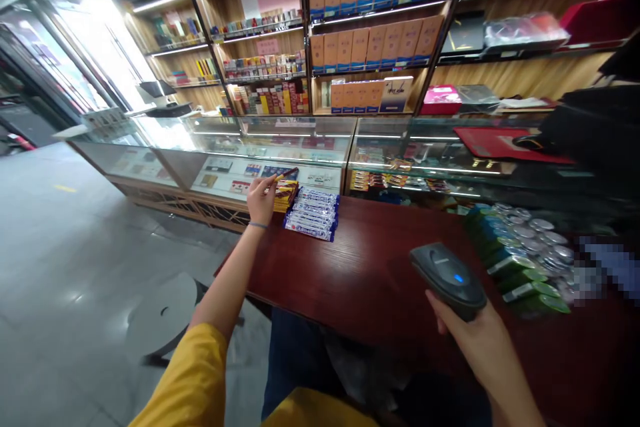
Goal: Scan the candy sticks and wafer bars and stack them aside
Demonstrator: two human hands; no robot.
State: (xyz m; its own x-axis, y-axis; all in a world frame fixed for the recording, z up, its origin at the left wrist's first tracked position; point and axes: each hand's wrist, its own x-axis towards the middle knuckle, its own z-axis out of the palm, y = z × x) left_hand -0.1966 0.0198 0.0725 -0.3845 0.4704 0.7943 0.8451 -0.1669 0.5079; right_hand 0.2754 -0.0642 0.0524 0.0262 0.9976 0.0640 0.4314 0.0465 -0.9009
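My left hand (261, 200) is closed on a thin snack stick (287, 175) in a dark and yellow wrapper, held up at the far left of the table. Right under it lies a stack of yellow-wrapped snack sticks (286, 197). Beside that stack, several blue-and-white wrapped bars (313, 213) are laid side by side. My right hand (463, 320) grips a black barcode scanner (447, 277) above the table's right half; a small blue light glows on its top. The scanner's handle is mostly hidden by the hand.
The dark red table (365, 267) carries rows of green and clear containers (525, 253) on the right. Behind it runs a glass display counter (270, 140) with a red mat (505, 145) on top. A round stool (163, 313) stands on the left. Shelves of boxes (375, 47) line the wall.
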